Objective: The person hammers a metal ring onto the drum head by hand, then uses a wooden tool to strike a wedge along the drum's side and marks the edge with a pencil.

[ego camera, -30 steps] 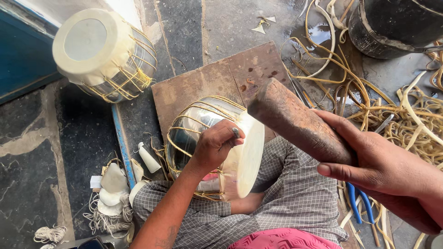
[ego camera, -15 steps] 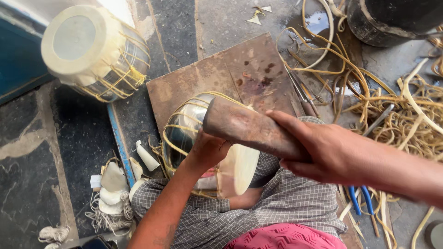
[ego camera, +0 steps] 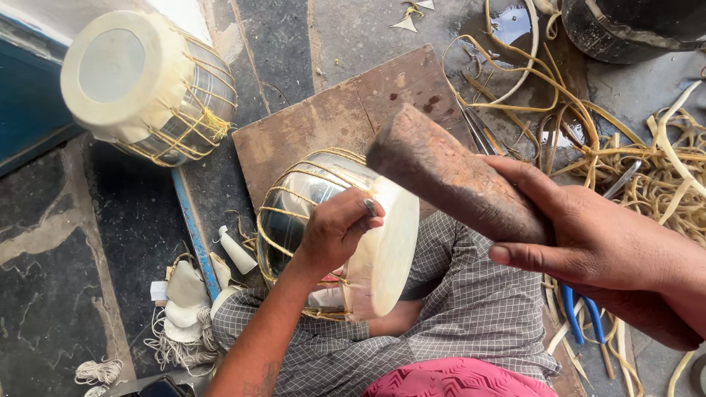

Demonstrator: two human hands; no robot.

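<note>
A shiny metal drum (ego camera: 312,192) laced with yellow straps lies on its side on my lap, its pale skin head (ego camera: 388,254) turned to the right. My left hand (ego camera: 334,231) grips the lacing at the drum's rim, fingers curled over it. My right hand (ego camera: 596,246) is closed around a rusty, heavy tapered block (ego camera: 448,175), held raised just above and to the right of the drum's rim. The block's blunt end points up-left over the drum.
A second laced drum (ego camera: 143,84) lies at the upper left. A wooden board (ego camera: 331,121) sits under the work. Loose yellow straps (ego camera: 662,176), blue-handled pliers (ego camera: 581,320), a dark pot (ego camera: 632,26), white wedges and string (ego camera: 184,294) lie about on the stone floor.
My right hand swung the rusty block left and down over the drum, then drew it back up and to the right. My left hand stayed on the rim lacing.
</note>
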